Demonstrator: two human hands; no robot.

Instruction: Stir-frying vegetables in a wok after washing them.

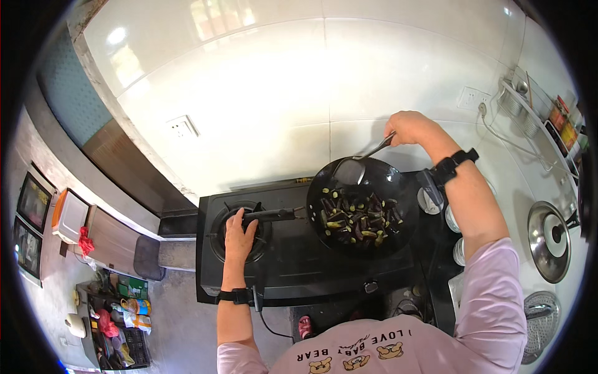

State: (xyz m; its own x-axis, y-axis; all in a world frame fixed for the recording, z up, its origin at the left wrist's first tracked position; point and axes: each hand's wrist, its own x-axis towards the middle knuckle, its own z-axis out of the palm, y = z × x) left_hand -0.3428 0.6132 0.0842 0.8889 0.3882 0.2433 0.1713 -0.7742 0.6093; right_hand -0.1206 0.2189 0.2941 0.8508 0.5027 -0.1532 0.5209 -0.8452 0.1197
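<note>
A black wok (402, 224) sits over the right side of a black gas stove (289, 262). Cut eggplant pieces (359, 219), dark purple with pale green-yellow flesh, lie in its bottom. My left hand (239, 238) has the end of the wok's black handle (273, 215) between thumb and fingers, above the left burner (217, 238). Up at the wok's far side, my right hand (409, 127) grips the dark handle of a metal spatula (350, 172). The spatula's blade is inside the wok near the far rim, apart from most of the pieces.
White tiled wall (261, 135) rises close behind the stove. To the right are small bowls (429, 201), a metal lid (550, 241), a perforated metal strainer (542, 327) and a wall rack (537, 117). A cable (518, 142) runs from a socket. A cluttered shelf (117, 322) stands at lower left.
</note>
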